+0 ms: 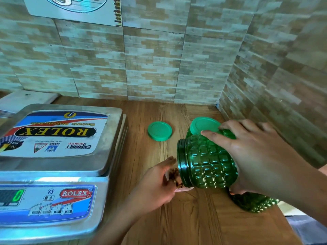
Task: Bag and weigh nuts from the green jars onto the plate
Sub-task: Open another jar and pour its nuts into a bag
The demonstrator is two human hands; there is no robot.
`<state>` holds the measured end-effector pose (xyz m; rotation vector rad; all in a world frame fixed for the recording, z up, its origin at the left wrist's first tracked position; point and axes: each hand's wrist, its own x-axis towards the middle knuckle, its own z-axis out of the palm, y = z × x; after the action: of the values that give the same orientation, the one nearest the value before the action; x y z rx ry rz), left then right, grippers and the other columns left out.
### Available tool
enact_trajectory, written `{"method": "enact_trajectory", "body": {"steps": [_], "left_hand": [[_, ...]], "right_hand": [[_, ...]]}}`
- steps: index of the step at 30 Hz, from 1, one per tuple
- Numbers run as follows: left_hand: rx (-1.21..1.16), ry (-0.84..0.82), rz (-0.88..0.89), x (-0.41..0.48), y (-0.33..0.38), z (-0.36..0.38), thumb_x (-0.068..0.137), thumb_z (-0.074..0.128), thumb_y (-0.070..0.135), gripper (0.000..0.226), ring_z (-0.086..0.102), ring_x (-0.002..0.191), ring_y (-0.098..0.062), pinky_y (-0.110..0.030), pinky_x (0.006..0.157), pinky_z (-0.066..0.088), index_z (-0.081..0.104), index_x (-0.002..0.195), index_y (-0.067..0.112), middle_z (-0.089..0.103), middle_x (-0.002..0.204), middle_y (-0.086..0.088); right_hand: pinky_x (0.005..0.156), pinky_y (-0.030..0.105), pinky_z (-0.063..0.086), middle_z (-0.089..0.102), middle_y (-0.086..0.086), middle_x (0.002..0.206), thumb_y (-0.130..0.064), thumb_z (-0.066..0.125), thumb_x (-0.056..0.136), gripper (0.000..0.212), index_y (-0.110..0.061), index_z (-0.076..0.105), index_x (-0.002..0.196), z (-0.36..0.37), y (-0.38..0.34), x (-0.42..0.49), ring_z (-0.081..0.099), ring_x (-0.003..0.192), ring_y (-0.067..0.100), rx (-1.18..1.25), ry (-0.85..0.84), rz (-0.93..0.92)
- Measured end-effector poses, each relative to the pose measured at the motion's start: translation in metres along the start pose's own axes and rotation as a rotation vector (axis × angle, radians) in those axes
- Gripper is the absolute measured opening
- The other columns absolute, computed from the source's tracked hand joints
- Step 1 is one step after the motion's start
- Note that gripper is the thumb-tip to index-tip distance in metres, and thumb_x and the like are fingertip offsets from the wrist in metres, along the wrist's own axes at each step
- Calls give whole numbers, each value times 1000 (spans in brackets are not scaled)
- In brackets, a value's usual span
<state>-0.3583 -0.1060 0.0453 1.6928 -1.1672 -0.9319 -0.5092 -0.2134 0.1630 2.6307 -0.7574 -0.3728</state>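
Spillage risk at the pour: right of the scale, the right hand, fingers spread around the wall, tips the open green jar sideways. Nuts sit at its mouth, over what seems a clear bag pinched by the left hand. A steeper tilt or slack bag mouth would likely scatter nuts beside the scale, short of its plate.

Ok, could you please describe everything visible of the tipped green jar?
The dark green translucent plastic jar, embossed with raised squares, is lidless, its threaded neck showing. It lies tipped sideways over the wooden counter, mouth to the left. The right hand grips its base end. Brown nuts spill from the mouth towards the left hand, which holds what looks like a clear bag there.
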Motion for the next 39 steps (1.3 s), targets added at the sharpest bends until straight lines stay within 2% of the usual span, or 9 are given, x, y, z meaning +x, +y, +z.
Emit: {"method": "enact_trajectory", "body": {"steps": [4,11,14,16,18,23,26,30,39], "left_hand": [[-54,-10,-38,-3,0,-1,91,49,-3,59,44,35,0,-11,39,33,31,143,20,55,48,-1],[0,70,-11,-2,-13,-14,91,49,-2,54,45,37,-1,-15,41,35,35,139,18,63,57,10],[90,137,6,1,-20,-19,90,49,-3,43,54,50,5,-14,50,42,51,129,15,53,126,9],[202,183,48,1,-24,-24,89,49,-4,36,55,86,13,-5,65,45,60,119,14,45,136,9],[276,226,65,2,-30,-28,89,51,-3,33,52,98,8,-1,74,42,64,114,14,52,133,4],[349,290,55,-4,-32,-23,89,57,34,41,52,47,11,-6,46,37,54,125,15,50,57,15],[494,261,80,-8,-31,-16,78,64,52,57,49,57,14,-3,53,40,51,125,23,58,83,20],[542,309,102,-9,-44,-10,79,68,44,56,57,74,5,-5,62,44,48,129,32,63,111,13],[497,273,289,-16,-55,-7,79,70,26,15,57,76,16,-7,65,51,71,94,28,70,93,16]], "right_hand": [[106,38,27,18,-8,141,-68,76,48,134,-41,-19,139,13,2,-4,24,130,16,145,-31,67],[105,31,34,26,-18,128,-70,77,35,132,-42,0,139,67,-10,-23,32,120,5,686,54,233],[103,26,31,26,-19,117,-61,84,30,128,-42,11,134,96,-26,-29,33,113,3,901,185,265],[100,23,26,26,-18,116,-48,90,31,126,-38,14,131,113,-41,-30,31,112,2,1048,285,325],[100,25,25,28,-14,117,-36,94,31,127,-27,22,136,132,-56,-30,32,112,5,1157,385,411],[100,36,32,34,-4,124,-49,92,27,136,-8,25,138,178,-89,-14,35,118,16,1276,578,584],[104,37,28,36,4,133,-58,88,30,137,-17,17,139,190,-102,-6,36,125,22,1353,653,651],[106,33,20,28,14,148,-25,92,41,132,-13,10,145,201,-108,-1,28,136,30,1464,603,708],[106,38,24,29,16,146,-19,93,43,130,-8,15,146,209,-116,-10,29,135,30,1347,581,786]]}}
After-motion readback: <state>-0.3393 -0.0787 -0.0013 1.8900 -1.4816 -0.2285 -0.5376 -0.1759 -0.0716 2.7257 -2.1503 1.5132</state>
